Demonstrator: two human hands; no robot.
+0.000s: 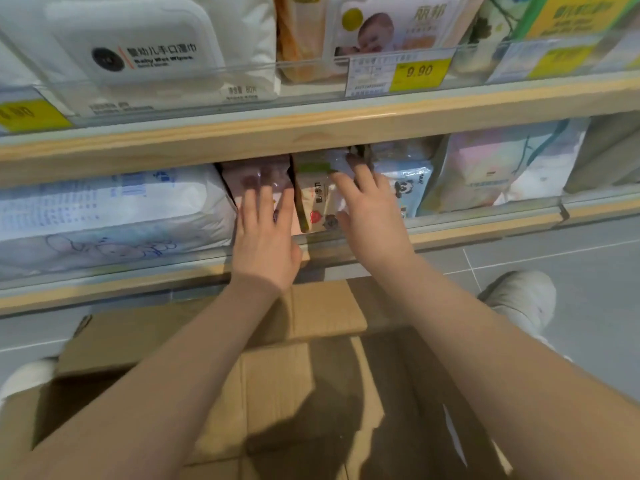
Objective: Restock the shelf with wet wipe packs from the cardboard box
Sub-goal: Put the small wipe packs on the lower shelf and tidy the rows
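A pink wet wipe pack (258,180) stands on the lower shelf (485,226), and my left hand (265,237) presses flat against its front with straight fingers. Beside it on the right stands a green-and-white wipe pack (317,199). My right hand (370,216) rests on that pack, fingers stretched toward its upper right edge and the thumb laid across its front. Under my forearms the cardboard box (311,375) lies open, and no packs show on its bare bottom.
A large white-and-blue pack (110,209) fills the lower shelf's left side; a panda-print pack (410,192) and pastel packs (491,171) stand to the right. The upper shelf carries baby wipes (138,50) and yellow price tags (419,72). My white shoes (523,299) flank the box on grey floor tiles.
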